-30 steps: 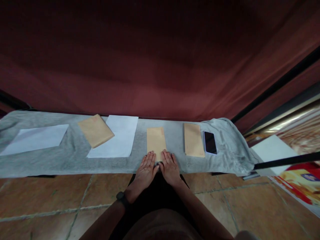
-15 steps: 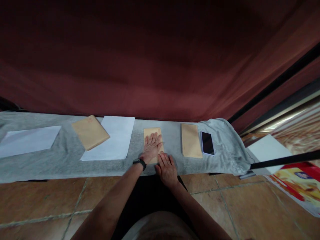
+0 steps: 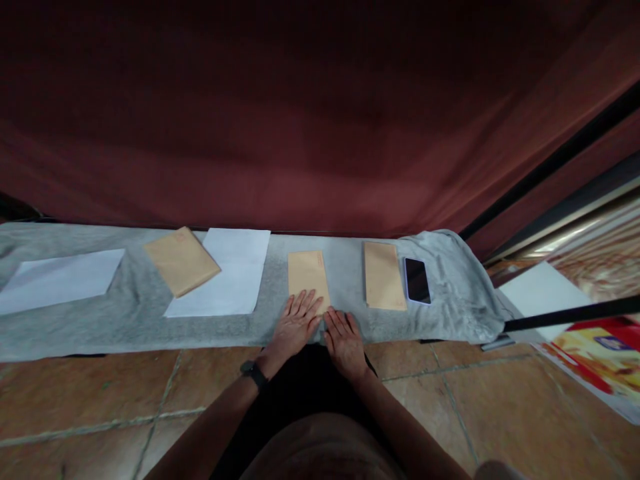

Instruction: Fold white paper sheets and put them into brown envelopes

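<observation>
A brown paper envelope point(image 3: 307, 269) with small red print lies flat on the grey cloth in front of me. Across its near end rests my left hand point(image 3: 296, 321), fingers stretched out and holding nothing. My right hand point(image 3: 344, 340) lies flat beside it, its fingertips at the envelope's lower right corner. The near edge of the envelope is partly hidden under the left hand. To the right is another brown envelope or stack of them point(image 3: 384, 277). A dark-screened phone point(image 3: 417, 281) with a pale lilac edge lies just beyond that.
Left of my hands, several brown envelopes stacked together point(image 3: 183, 261) overlap white paper sheets point(image 3: 240, 273). More white paper point(image 3: 63, 279) lies at the far left. The grey cloth point(image 3: 135, 323) covers a narrow bench before a dark red curtain point(image 3: 300, 167). Black poles point(image 3: 575, 312) stand at the right.
My left hand has slid from the envelope's middle toward its near end, uncovering the upper part. The right hand stays near the lower right corner, shifted slightly right and toward me.
</observation>
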Available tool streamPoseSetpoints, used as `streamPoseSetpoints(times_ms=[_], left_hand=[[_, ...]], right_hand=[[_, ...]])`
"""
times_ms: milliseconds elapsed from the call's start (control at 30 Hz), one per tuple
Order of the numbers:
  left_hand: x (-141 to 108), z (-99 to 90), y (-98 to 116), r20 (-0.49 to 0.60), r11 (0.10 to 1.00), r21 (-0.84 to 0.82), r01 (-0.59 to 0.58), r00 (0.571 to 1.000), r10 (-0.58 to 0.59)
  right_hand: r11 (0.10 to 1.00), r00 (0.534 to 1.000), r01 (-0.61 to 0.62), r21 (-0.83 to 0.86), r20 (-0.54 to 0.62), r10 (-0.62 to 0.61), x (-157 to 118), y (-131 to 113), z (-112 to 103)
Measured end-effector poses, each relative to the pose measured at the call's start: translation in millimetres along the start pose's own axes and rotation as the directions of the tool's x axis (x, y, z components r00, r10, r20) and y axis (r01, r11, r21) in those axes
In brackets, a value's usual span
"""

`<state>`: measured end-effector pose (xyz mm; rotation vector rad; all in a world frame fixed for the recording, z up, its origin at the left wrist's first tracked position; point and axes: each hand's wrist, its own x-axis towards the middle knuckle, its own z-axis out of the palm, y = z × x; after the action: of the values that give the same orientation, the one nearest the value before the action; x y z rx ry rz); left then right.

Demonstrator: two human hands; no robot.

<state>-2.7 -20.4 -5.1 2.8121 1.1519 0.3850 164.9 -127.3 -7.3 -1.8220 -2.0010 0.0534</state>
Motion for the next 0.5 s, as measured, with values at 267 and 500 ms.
streamPoseSetpoints(times_ms=[267,500], left_hand=[[-49.2,-3.9,-10.5,0.005,0.997,-0.002,-0.081,0.997,0.081],[-58.6,4.4,-3.9,-0.069,0.999,0.016,-0.032,0.997,0.033]], right_hand=[[0.998,0.998,-0.057,0.002,0.014,0.057,2.8,-0.2,-12.0],[0.962,0.963,-0.270,-0.048,-0.015,0.270,31.8,-15.6,-14.7]])
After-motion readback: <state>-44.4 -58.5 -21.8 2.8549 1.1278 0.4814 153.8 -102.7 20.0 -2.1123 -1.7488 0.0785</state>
